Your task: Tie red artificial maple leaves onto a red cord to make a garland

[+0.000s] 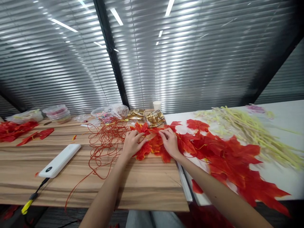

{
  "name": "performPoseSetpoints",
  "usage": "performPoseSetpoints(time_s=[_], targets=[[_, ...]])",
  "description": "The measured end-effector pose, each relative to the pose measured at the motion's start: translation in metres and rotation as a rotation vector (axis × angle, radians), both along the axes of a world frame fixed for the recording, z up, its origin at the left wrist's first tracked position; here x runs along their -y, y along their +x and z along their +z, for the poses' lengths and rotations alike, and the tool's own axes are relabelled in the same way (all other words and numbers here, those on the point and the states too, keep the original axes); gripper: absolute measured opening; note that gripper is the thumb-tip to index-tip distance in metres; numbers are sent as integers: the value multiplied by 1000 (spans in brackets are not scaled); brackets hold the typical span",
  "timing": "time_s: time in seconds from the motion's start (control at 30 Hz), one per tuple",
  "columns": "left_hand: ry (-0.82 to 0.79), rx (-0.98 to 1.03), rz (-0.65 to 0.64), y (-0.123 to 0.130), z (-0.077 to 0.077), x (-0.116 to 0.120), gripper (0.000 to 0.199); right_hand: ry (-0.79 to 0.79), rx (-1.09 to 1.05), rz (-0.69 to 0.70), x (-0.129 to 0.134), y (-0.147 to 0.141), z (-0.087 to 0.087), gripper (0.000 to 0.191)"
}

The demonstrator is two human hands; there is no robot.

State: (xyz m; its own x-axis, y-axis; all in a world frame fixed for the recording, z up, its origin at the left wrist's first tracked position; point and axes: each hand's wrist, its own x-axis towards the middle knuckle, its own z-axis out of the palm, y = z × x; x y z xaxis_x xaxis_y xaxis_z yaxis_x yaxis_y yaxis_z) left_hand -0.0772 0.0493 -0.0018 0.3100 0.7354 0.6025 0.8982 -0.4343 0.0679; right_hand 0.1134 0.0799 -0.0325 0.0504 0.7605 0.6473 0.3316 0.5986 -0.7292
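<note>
Red maple leaves (228, 155) with orange edges spread from the middle of the wooden table over the white table at right. My left hand (133, 142) is at the left end of these leaves, thumb and fingers pinched together at a leaf. Just to its right, my right hand (169, 141) pinches at the same cluster, its thumb and index finger close together. The exact bit between the fingertips is too small to make out. A loose tangle of thin red cord (106, 136) lies left of my left hand, with one strand trailing toward the front edge.
A white power bank (60, 161) with a cable lies at left. Behind stand gold packets (155, 118), a paper cup (157, 105), plastic tubs (57, 113) and bags. More red leaves (16, 129) are at far left, yellow-green stems (251, 129) at right. A seam separates the tables.
</note>
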Motion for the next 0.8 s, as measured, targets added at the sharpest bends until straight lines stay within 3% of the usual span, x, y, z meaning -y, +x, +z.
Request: performPoseSetpoints(time_s=[0.1, 0.17, 0.5, 0.8], targets=[[-11, 85, -103, 8, -2, 1, 35, 12, -6, 28, 2, 0, 3, 18], [-59, 66, -92, 11, -6, 0, 36, 27, -7, 64, 4, 0, 5, 17], [-281, -74, 310, -4, -15, -10, 28, 49, -68, 143, 6, -2, 8, 15], [-138, 32, 548, -20, 5, -8, 32, 13, -142, 127, 4, 0, 10, 13]])
